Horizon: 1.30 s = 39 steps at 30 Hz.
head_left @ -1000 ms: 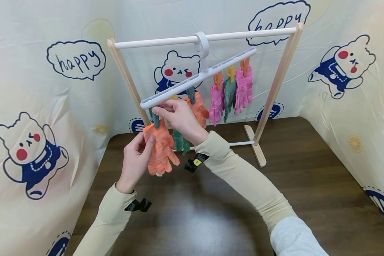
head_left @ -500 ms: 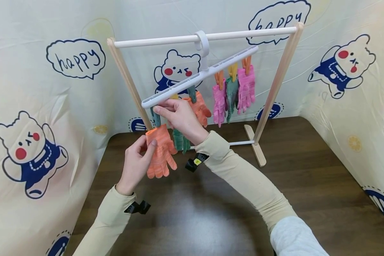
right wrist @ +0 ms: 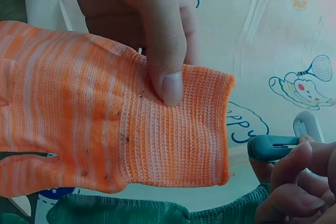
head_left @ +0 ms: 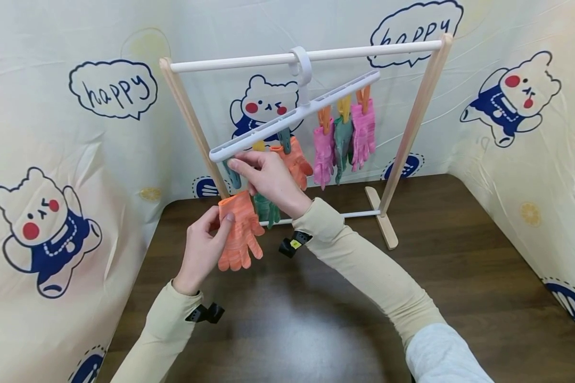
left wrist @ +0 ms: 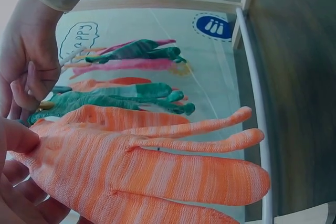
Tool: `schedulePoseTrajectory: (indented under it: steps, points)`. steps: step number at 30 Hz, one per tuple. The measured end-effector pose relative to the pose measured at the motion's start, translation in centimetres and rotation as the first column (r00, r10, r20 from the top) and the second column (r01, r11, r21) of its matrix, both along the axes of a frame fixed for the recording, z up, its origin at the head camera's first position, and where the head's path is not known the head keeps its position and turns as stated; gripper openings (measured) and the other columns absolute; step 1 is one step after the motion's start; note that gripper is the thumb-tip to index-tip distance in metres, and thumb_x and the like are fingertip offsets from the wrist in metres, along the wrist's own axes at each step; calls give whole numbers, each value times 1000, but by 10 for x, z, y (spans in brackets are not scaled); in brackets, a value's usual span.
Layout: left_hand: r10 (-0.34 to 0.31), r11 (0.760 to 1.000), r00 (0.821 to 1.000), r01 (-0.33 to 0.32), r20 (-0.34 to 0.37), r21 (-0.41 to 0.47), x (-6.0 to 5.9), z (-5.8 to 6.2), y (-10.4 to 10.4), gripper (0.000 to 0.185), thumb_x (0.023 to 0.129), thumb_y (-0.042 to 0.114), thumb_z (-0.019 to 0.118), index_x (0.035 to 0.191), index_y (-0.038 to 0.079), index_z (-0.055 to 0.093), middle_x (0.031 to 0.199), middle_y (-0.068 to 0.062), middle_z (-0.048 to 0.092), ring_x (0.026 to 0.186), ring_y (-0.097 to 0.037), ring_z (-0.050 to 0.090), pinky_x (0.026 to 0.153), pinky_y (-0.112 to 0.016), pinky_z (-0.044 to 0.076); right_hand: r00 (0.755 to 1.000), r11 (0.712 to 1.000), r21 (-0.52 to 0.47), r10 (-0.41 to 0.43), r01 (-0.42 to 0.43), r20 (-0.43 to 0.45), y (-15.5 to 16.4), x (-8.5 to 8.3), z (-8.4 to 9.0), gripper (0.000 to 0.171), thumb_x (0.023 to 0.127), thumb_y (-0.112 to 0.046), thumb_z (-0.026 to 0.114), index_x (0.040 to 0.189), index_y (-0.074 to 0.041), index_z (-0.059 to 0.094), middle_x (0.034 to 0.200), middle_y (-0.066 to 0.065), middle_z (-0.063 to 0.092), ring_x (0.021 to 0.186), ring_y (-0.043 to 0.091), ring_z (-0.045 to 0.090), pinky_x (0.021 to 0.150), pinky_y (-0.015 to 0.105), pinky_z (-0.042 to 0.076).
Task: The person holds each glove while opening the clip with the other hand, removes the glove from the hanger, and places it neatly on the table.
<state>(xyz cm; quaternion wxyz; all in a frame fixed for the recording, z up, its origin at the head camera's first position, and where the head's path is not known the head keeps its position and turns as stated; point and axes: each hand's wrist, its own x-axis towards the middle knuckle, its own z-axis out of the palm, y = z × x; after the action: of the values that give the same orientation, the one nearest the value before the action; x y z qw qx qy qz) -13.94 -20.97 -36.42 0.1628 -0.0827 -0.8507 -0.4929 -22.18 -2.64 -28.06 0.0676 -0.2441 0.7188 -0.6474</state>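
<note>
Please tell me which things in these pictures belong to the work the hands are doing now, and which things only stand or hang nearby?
In hand:
- left hand pinching the orange striped knit glove by its cuff
- right hand at the grey-green plastic clip
- white plastic clip hanger

Only nearby:
- wood and white drying rack
- two pink knit gloves, clipped
- dark brown wooden table

Bright, even light; wrist views soft

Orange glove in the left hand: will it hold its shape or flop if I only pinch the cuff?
Probably floppy: the orange glove is thin knit, its finger parts drooping below the left hand. Likely light, since a thumb pinch at the cuff carries it. The ribbed weave looks grippy, not slippery.
</note>
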Motion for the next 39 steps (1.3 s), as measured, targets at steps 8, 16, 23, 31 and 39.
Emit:
schedulePoseTrajectory:
  steps: [8, 16, 23, 31, 39]
  points:
    - [6, 1000, 1000, -6, -9, -3, 1, -3, -2, 26, 107, 27, 60, 113, 4, 70, 94, -12, 71, 79, -17, 62, 65, -21, 55, 1000, 1000, -15, -8, 8, 10, -1, 2, 1, 37, 105, -27, 64, 139, -10, 67, 76, 8, 59, 69, 39, 56, 66, 38, 51]
    - [10, 1000, 1000, -10, -6, -1, 2, -6, -4, 24, 107, 25, 60, 114, 3, 70, 94, -12, 70, 79, -17, 61, 66, -21, 54, 1000, 1000, -9, -16, 16, -5, 3, 6, 0, 37, 105, -27, 65, 139, -14, 67, 82, 10, 66, 64, 29, 63, 59, 29, 48]
    - [14, 1000, 1000, -14, 5, -6, 2, -7, -5, 26, 107, 26, 59, 115, 4, 69, 95, -12, 70, 79, -19, 62, 66, -22, 55, 985, 998, 3, -65, 66, -160, 7, 10, -5, 34, 104, -26, 67, 135, -12, 68, 81, 6, 69, 64, 25, 66, 48, 29, 47]
    - [22, 1000, 1000, -22, 14, -6, 3, -8, -7, 26, 107, 26, 59, 115, 3, 69, 96, -13, 70, 80, -18, 61, 66, -21, 55, 966, 996, -17, -92, 91, -240, 14, 15, -6, 33, 103, -22, 68, 133, -8, 69, 104, 4, 72, 68, 31, 68, 51, 29, 48]
    - [35, 999, 999, -34, 21, -8, 5, -9, -8, 26, 107, 26, 60, 113, 3, 69, 97, -13, 70, 81, -19, 60, 66, -22, 55, 935, 985, -135, -146, 107, -323, 31, 19, -15, 28, 104, -16, 66, 129, -5, 68, 113, 8, 71, 66, 36, 66, 49, 30, 49]
